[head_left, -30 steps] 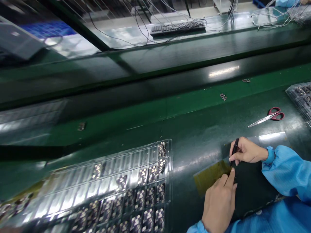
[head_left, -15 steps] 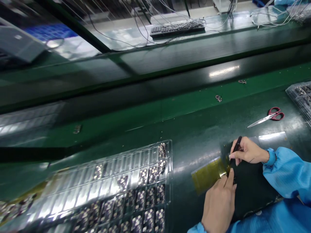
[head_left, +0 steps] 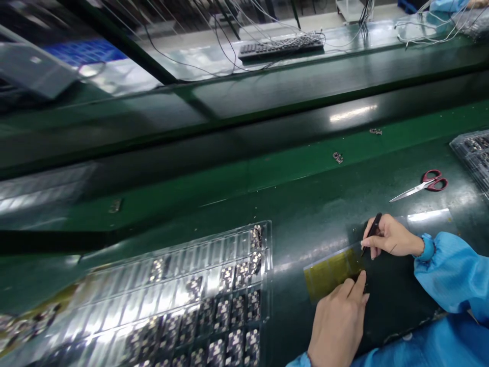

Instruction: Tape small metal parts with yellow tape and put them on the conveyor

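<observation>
My right hand [head_left: 387, 238] grips black tweezers [head_left: 372, 229], their tip down at the right end of a yellow film sheet [head_left: 330, 271] lying on the green bench. My left hand [head_left: 338, 323] rests just below that sheet, index finger stretched out and pressing a small dark part at the sheet's near right corner. A black mat [head_left: 397, 300] lies under both hands. Both arms wear blue sleeves.
A clear plastic tray [head_left: 263, 239] with several small circuit parts sits to the left. Red-handled scissors [head_left: 424, 184] lie at the right, another tray [head_left: 471, 153] at the right edge. Small loose parts [head_left: 337, 157] lie on the conveyor strip. A keyboard [head_left: 280, 46] and cables sit far back.
The yellow sheet has shifted slightly, and the tweezers' tip has moved a little up along its right end. Loose parts on the conveyor have drifted left.
</observation>
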Demonstrator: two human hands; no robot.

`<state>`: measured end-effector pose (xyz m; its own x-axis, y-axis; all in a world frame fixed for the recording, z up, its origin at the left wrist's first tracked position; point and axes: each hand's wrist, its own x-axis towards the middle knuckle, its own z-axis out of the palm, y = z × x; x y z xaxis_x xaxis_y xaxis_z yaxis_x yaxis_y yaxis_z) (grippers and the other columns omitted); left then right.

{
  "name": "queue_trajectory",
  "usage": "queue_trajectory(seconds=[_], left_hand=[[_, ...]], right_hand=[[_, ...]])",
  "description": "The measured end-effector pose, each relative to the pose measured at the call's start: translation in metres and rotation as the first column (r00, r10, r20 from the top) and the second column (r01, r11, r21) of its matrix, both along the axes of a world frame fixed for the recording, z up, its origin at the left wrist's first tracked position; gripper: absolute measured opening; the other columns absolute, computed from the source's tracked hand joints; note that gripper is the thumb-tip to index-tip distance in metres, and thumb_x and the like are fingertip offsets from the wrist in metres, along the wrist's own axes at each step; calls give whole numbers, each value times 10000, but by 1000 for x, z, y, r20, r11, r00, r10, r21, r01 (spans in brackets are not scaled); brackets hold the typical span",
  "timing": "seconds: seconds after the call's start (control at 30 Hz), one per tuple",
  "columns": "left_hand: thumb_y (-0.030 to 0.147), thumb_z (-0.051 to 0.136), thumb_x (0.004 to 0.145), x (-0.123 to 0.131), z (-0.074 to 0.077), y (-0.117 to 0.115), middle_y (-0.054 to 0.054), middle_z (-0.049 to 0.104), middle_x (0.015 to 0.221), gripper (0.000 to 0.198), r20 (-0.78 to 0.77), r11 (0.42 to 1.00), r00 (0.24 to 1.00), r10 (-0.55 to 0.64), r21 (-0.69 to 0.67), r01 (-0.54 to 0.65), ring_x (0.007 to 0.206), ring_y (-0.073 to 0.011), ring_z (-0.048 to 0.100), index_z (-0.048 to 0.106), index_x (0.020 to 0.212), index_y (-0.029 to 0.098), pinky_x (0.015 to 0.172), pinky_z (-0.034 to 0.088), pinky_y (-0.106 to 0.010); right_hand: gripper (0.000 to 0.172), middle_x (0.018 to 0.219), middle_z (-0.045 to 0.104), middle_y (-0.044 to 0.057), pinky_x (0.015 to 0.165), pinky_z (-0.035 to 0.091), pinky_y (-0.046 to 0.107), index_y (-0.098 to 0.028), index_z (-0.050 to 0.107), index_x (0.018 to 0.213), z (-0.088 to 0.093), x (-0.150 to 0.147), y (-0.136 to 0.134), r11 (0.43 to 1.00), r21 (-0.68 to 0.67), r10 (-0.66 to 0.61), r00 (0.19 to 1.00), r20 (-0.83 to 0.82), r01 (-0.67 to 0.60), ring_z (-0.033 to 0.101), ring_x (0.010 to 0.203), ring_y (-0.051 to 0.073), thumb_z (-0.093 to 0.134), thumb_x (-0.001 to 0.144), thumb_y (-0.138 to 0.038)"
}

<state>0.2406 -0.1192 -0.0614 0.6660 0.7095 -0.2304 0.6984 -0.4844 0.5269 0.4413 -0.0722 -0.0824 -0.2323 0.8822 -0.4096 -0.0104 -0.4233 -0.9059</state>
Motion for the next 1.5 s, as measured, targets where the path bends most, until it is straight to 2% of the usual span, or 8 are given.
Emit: queue_trajectory(seconds=[0.1,0.23,0.33,0.47,0.77,1.0,1.27,1.5], left_hand=[[265,485,858,-6,-1,4,-44,653,823,255,264,955,924,276,-187,-232,729,-155,617,642,1048,197,646,488,-244],[379,590,785,-5,-8,19,-4,589,578,244,329,693,640,695,-545,-472,525,-116,549,665,789,147,514,457,-222],[384,652,728,10,-17,34,3,584,576,290,313,521,492,812,-768,-372,480,-87,511,661,851,122,473,437,-205],[344,706,676,29,-26,48,-21,607,668,286,309,412,393,866,-886,-213,613,-110,562,656,838,114,506,466,-197],[302,724,666,29,-26,49,-45,639,728,315,251,328,358,899,-929,-173,661,-136,603,627,895,107,545,499,-220],[307,731,651,29,-18,53,28,563,708,285,204,218,191,960,-974,-55,599,-105,559,562,837,173,453,447,-201],[411,608,733,17,-5,67,22,539,653,315,241,257,108,965,-949,-181,430,-64,423,612,919,156,360,312,-189],[486,650,706,-15,-6,63,-11,537,736,460,305,372,214,928,-780,-503,502,-50,412,672,1000,132,380,303,-173]], right_hand=[[293,446,601,-7,399,452,204,-128,560,699,-2,7,2,991,32,-127,992,-13,127,588,409,123,692,691,-390],[275,483,641,14,425,487,210,-122,588,723,-3,17,1,918,127,-370,927,-68,376,597,419,120,697,711,-374],[251,530,666,25,446,501,206,-127,606,744,-2,15,-7,852,140,-486,861,-148,505,627,468,130,698,727,-360],[252,562,677,30,469,526,226,-131,610,751,-3,-2,-16,823,105,-530,821,-214,559,644,491,144,701,728,-365],[255,622,687,17,538,562,237,-146,602,719,-5,-21,-17,798,77,-573,793,-208,597,681,561,158,726,691,-367],[195,700,710,39,567,571,253,-147,623,750,1,-14,-19,771,93,-583,757,-295,630,691,620,168,699,741,-326],[168,718,720,37,576,574,260,-153,633,760,4,-9,-21,771,101,-577,757,-307,629,695,642,175,695,750,-309],[201,699,714,41,560,576,261,-150,625,757,1,-9,-21,767,78,-593,750,-292,637,695,631,182,703,736,-333]])
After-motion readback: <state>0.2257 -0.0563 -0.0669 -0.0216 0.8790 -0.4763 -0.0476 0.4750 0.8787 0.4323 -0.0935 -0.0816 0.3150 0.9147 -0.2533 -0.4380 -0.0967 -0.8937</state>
